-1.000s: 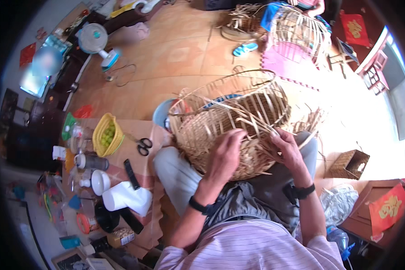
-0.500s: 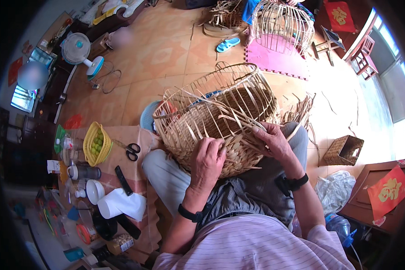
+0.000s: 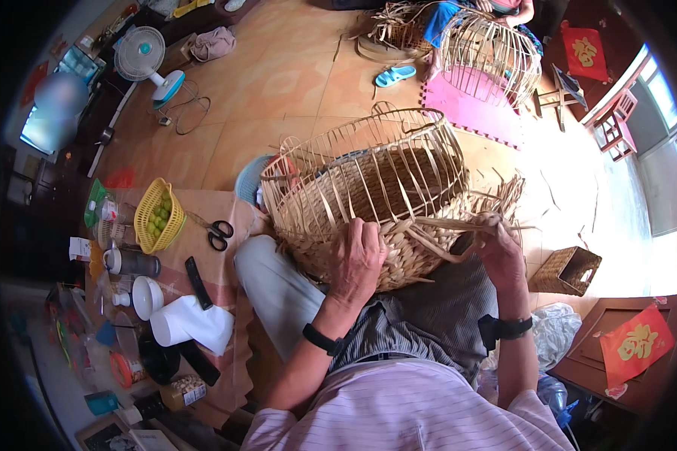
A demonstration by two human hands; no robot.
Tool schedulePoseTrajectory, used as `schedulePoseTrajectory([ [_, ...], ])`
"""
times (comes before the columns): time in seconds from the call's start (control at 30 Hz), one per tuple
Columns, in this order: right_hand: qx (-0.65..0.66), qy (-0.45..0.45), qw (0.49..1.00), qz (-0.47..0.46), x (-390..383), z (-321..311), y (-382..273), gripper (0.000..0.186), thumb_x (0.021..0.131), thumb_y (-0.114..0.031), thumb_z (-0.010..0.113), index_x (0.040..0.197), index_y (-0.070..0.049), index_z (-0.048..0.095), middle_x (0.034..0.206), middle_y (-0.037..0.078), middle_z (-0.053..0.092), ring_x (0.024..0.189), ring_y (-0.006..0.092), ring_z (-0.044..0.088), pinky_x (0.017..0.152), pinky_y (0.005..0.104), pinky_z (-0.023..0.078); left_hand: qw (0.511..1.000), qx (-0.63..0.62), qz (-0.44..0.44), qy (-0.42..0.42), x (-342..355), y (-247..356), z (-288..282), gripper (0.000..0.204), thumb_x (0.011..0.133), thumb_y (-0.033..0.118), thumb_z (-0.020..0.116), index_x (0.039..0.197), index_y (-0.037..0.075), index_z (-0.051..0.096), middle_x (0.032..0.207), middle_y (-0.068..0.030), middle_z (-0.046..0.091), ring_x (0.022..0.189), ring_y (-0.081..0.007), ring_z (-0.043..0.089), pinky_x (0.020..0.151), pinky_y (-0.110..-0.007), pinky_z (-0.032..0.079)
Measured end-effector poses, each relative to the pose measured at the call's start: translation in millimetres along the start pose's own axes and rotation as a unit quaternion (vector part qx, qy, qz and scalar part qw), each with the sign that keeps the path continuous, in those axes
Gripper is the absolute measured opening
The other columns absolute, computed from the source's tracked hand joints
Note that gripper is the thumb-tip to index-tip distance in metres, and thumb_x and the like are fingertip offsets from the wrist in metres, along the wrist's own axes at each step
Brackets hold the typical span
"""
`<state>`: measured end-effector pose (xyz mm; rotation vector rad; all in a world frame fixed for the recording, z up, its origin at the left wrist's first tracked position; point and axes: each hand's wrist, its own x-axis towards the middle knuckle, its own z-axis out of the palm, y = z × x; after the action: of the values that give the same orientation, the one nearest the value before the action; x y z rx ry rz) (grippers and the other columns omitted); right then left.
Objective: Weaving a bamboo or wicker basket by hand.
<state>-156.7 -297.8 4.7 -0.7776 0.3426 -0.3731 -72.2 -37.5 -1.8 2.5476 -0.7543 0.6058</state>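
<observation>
A half-woven basket [image 3: 323,259] of tan plant strands lies across my lap on its side, its bare upright ribs spread open above the woven part. My left hand [image 3: 355,259] is closed on the near woven edge, fingers bent; its fingertips are partly hidden. Off the basket's right side, my right hand [image 3: 501,254] grips flat woven strands [image 3: 447,223] between thumb and fingers. The strands run from the weave near my left hand to the right hand, one of them sagging in a loop below.
On the cloth-covered table [image 3: 225,301] at left are scissors [image 3: 219,234], a yellow basket of green fruit [image 3: 158,216], a black-handled knife [image 3: 198,283] and cups. Loose strands [image 3: 504,197] are piled beyond my right knee. Ahead, another person works on a ribbed basket frame [image 3: 489,56].
My right hand has moved right, drawing the strands out sideways; they no longer fan up across the ribs. My left hand stays at the woven edge. The view has shifted slightly.
</observation>
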Motion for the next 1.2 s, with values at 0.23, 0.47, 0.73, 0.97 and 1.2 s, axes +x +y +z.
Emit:
schedulePoseTrajectory([
  [0.23,-0.392,-0.202,0.850,0.287,-35.3,5.6,-49.9,0.024,0.102,-0.027,0.071,0.096,-0.004,0.070,0.084,0.005,0.072,0.054,0.0086,0.060,0.046,0.0227,0.046,0.966,-0.211,-0.092,-0.121,11.7,-15.6,-33.3,0.032,0.083,0.002,0.080,0.113,0.004,0.068,0.110,-0.0081,0.062,0.098,-0.0267,0.069,0.078,-0.035,0.059],
  [0.47,-0.615,-0.324,0.699,-0.170,-14.7,97.0,20.8,0.021,0.091,-0.014,0.074,0.103,0.001,0.066,0.093,0.014,0.066,0.071,0.0291,0.068,0.063,0.0383,0.056,0.988,-0.114,0.000,-0.105,29.0,-14.4,-42.5,0.032,0.085,0.000,0.075,0.117,0.002,0.071,0.120,-0.0121,0.062,0.115,-0.0338,0.063,0.095,-0.042,0.053],
  [0.73,-0.715,-0.381,0.501,-0.305,12.8,112.0,32.8,0.017,0.088,-0.008,0.061,0.104,-0.001,0.060,0.095,0.014,0.052,0.075,0.0325,0.066,0.063,0.0436,0.055,0.937,-0.193,-0.024,-0.290,55.7,-39.9,-33.0,0.009,0.091,-0.004,0.057,0.100,-0.004,0.058,0.098,-0.0265,0.067,0.098,-0.0482,0.065,0.082,-0.055,0.051],
  [0.97,-0.705,-0.447,0.430,-0.344,27.1,105.5,35.4,0.023,0.088,-0.012,0.064,0.108,-0.001,0.063,0.096,0.011,0.050,0.073,0.0243,0.066,0.059,0.0376,0.055,0.915,-0.238,-0.049,-0.323,62.1,-45.6,-33.5,0.022,0.089,-0.001,0.062,0.110,0.000,0.064,0.101,-0.0292,0.069,0.101,-0.0486,0.066,0.085,-0.052,0.053],
  [1.2,-0.658,-0.412,0.435,-0.456,19.9,86.1,55.2,0.022,0.081,-0.018,0.068,0.100,-0.007,0.062,0.093,0.006,0.051,0.077,0.0202,0.065,0.061,0.0344,0.054,0.858,-0.330,-0.136,-0.369,67.3,-50.0,-26.7,0.016,0.095,0.008,0.070,0.108,0.000,0.070,0.089,-0.0150,0.071,0.086,-0.0159,0.068,0.078,-0.034,0.054],
])
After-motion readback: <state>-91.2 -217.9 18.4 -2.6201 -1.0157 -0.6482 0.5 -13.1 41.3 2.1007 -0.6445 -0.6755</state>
